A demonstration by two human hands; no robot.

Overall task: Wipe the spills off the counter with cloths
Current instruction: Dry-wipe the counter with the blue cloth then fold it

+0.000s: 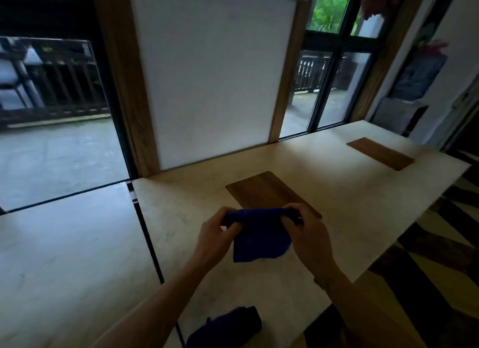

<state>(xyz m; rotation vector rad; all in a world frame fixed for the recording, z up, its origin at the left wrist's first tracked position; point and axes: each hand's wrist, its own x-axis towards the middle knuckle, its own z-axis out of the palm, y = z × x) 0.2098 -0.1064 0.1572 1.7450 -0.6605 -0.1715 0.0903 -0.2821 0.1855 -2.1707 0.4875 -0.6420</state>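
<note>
At the lower centre of the frame, the left hand and right hand each pinch an upper corner of a soft, dark blue cloth, its rounded lower edge hanging above the pale, stone-like counter. Behind it lies a flat rectangular wooden board; a second crumpled blue cloth rests at the bottom edge.

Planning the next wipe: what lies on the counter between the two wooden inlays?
Head view: bare pale counter between the near wooden inlay and the far wooden inlay; no spill visible.
</note>
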